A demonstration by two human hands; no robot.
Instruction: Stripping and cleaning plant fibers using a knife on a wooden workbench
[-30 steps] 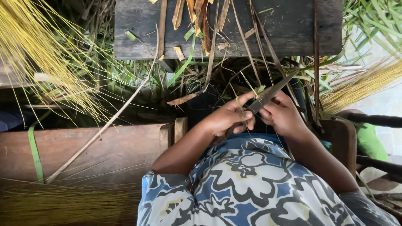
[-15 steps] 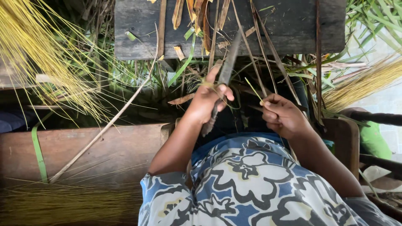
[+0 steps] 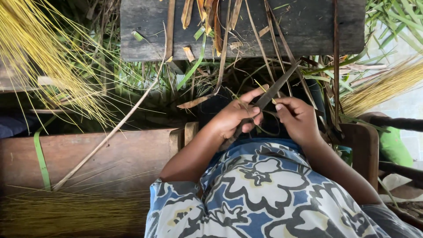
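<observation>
The left hand [image 3: 235, 118] sits in front of the lap, forearm angled up from the patterned blue, white and grey garment [image 3: 260, 194], fingers curled round the handle of a long dark metal knife blade [image 3: 269, 94]; the thumb stretches forward along it. The blade slants up and to the right, its tip reaching towards the weathered grey wooden plank [image 3: 145, 31]. The right hand [image 3: 297, 119] rests just beside it, wrist bent inward, thumb and forefinger pressed together on a thin yellow-green leaf rib [image 3: 264, 88] that lies against the blade.

Room is tight: the plank's near edge runs just beyond the knife tip, a brown wooden board [image 3: 88, 154] borders the left elbow, and a dark wooden chair arm [image 3: 363, 145] hems the right forearm. Bundles of thin yellow ribs [image 3: 39, 57] fan out at the far left.
</observation>
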